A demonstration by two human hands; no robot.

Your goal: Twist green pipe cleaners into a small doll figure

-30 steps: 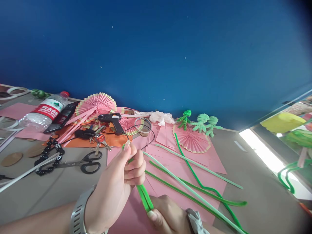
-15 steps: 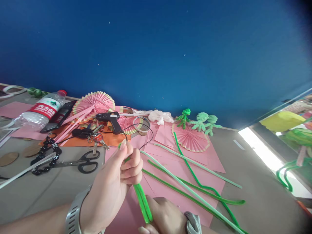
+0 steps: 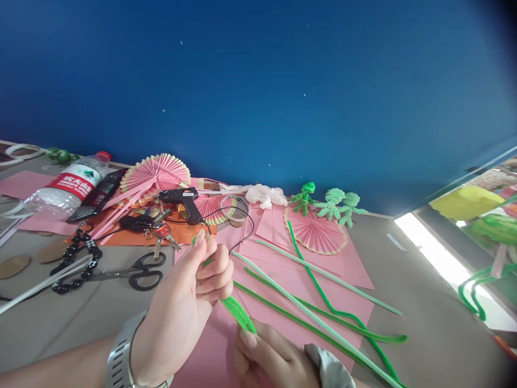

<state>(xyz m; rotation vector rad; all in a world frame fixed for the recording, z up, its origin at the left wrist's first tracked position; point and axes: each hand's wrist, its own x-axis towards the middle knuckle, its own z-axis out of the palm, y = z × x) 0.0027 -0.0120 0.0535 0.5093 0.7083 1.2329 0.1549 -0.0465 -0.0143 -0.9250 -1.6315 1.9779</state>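
My left hand (image 3: 197, 291) is closed in a fist around a bundle of bright green pipe cleaners (image 3: 239, 313). A small green end shows above the thumb. Lower right, my right hand (image 3: 272, 353) pinches the other end of the same bundle between thumb and fingers. The strands lie side by side where they show between the hands; the rest is hidden in my grip. Beneath and to the right, several loose pipe cleaners, pale green (image 3: 331, 277) and darker green (image 3: 323, 293), lie across pink paper (image 3: 278, 269).
Scissors (image 3: 145, 272), a bead bracelet (image 3: 67, 269), keys (image 3: 163, 231) and a black glue gun (image 3: 188, 202) lie left. Further back are a plastic bottle (image 3: 72, 180), pink paper fans (image 3: 155, 175) and twisted green figures (image 3: 333, 202). A blue panel (image 3: 258, 97) stands behind.
My right hand has shifted its grip up the bundle, its thumb now on top, and the visible stretch between the hands is shorter. My left hand stays closed, moved slightly left.
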